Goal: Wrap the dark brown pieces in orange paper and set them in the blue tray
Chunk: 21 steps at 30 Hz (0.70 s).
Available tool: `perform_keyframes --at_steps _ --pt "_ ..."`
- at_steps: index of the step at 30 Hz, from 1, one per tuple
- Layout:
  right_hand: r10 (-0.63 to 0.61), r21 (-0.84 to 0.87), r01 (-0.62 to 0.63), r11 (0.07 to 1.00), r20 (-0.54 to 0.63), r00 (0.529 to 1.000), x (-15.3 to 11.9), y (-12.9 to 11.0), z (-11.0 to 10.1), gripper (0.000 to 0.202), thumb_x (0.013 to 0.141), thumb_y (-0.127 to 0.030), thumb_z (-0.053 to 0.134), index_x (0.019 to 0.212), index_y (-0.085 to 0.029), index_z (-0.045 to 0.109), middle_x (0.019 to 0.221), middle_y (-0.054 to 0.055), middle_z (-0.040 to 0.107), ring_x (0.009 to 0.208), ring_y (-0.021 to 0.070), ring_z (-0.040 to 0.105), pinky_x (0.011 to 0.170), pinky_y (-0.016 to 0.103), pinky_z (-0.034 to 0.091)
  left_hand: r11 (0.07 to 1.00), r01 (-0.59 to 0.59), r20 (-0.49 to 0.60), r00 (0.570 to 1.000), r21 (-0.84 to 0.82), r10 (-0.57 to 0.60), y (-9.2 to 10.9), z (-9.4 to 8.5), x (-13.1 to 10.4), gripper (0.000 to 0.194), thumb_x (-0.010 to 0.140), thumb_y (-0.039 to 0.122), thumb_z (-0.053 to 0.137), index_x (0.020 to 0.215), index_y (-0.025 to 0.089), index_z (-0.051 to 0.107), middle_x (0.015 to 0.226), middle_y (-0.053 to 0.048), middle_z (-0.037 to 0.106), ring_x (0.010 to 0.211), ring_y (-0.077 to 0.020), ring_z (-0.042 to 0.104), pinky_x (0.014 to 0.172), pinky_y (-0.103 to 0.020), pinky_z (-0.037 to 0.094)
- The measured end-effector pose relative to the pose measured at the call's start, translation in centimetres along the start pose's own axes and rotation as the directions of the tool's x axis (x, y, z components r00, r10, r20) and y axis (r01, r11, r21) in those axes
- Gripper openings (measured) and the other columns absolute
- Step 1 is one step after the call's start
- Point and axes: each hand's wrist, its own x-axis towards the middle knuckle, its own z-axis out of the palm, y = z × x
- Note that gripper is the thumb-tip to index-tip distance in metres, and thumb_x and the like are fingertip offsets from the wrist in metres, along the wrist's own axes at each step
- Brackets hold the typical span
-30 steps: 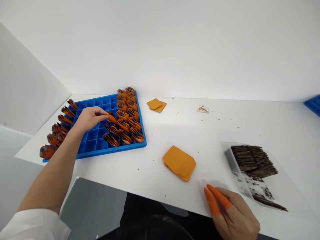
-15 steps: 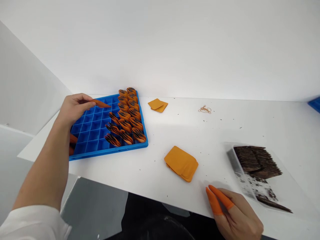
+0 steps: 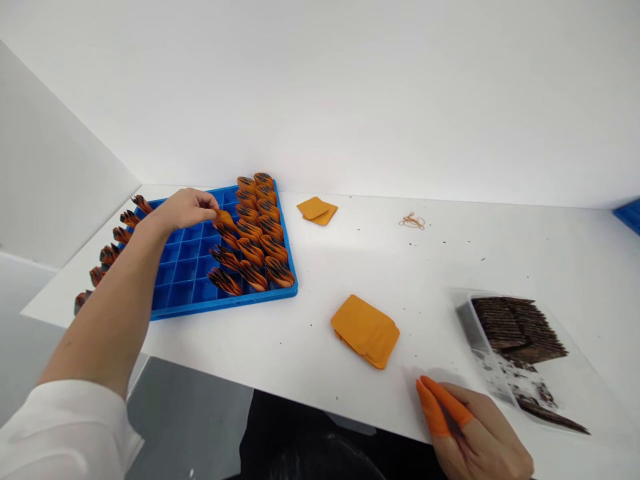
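My left hand (image 3: 187,208) pinches a small orange paper envelope (image 3: 225,218) over the blue compartment tray (image 3: 225,302), at the near end of a partly filled column. Orange envelopes with dark edges stand in bunches (image 3: 253,250) in the tray's right columns; more bunches (image 3: 129,219) line its left side, partly hidden by my forearm. My right hand (image 3: 475,427), wearing orange finger cots on thumb and forefinger, rests at the table's front edge. Its fingertips are drawn together, with nothing visible between them. A pile of flat orange envelopes (image 3: 365,330) lies up and left of it.
At the right, a clear plastic box (image 3: 470,333) holds rows of thin dark brown pieces (image 3: 517,327) and loose crumbs. Two orange envelopes (image 3: 317,210) and some rubber bands (image 3: 413,221) lie near the wall. Dark specks dot the white table. Another blue edge (image 3: 629,212) shows far right.
My left hand has moved right across the tray with the envelope, to beside the standing bunches. The bunches along the left side have come into view. My right hand has hardly moved.
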Motion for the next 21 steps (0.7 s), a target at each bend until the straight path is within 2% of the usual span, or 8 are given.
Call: perform_keyframes --at_steps 3,7,14,18,21 --pt "-0.018 -0.019 0.019 1.000 0.016 1.000 0.1 -0.1 0.0 0.015 0.093 -0.003 0.077 0.102 -0.015 0.076 0.092 0.005 0.073 0.077 0.0138 0.068 0.073 0.029 0.055 1.000 0.018 0.068 0.998 0.021 -0.019 -0.5 0.3 0.5 0.022 0.065 0.042 0.070 0.074 0.023 0.078 0.067 -0.003 0.069 0.070 -0.0225 0.061 0.069 -0.033 0.050" --pt "-0.037 -0.046 0.038 0.998 0.015 0.999 0.2 -0.1 0.0 0.012 0.094 -0.005 0.076 0.100 -0.015 0.075 0.091 0.005 0.072 0.076 0.0140 0.067 0.073 0.029 0.054 0.999 0.029 0.117 0.993 -0.044 -0.023 -0.4 1.0 0.9 0.027 0.063 0.045 0.067 0.075 0.022 0.075 0.070 -0.003 0.067 0.068 -0.0207 0.057 0.066 -0.033 0.045" --pt "-0.031 -0.035 0.030 0.999 -0.019 0.999 0.0 0.0 0.3 0.013 0.094 -0.006 0.078 0.099 -0.017 0.076 0.088 0.004 0.073 0.073 0.0139 0.066 0.072 0.030 0.054 0.990 0.100 0.194 0.978 -0.098 -0.079 0.5 1.2 0.7 0.023 0.057 0.044 0.068 0.067 0.023 0.069 0.068 -0.004 0.063 0.073 -0.0233 0.060 0.071 -0.036 0.050" --pt "-0.029 -0.036 0.029 0.999 -0.004 1.000 -0.1 0.1 0.2 0.012 0.094 -0.007 0.078 0.099 -0.018 0.078 0.088 0.004 0.074 0.074 0.0149 0.068 0.073 0.031 0.054 0.979 0.114 0.199 0.977 -0.168 -0.079 0.4 1.3 0.5 0.021 0.058 0.043 0.071 0.065 0.024 0.067 0.068 -0.004 0.063 0.071 -0.0225 0.061 0.070 -0.036 0.053" --pt "-0.010 -0.027 0.010 1.000 0.003 1.000 -0.2 0.2 0.1 0.016 0.092 -0.007 0.079 0.101 -0.019 0.079 0.089 0.003 0.074 0.073 0.0149 0.068 0.073 0.031 0.055 0.980 0.128 0.210 0.973 -0.152 -0.094 0.2 1.4 0.6 0.019 0.058 0.042 0.070 0.064 0.024 0.068 0.069 -0.004 0.065 0.074 -0.0241 0.064 0.074 -0.038 0.055"
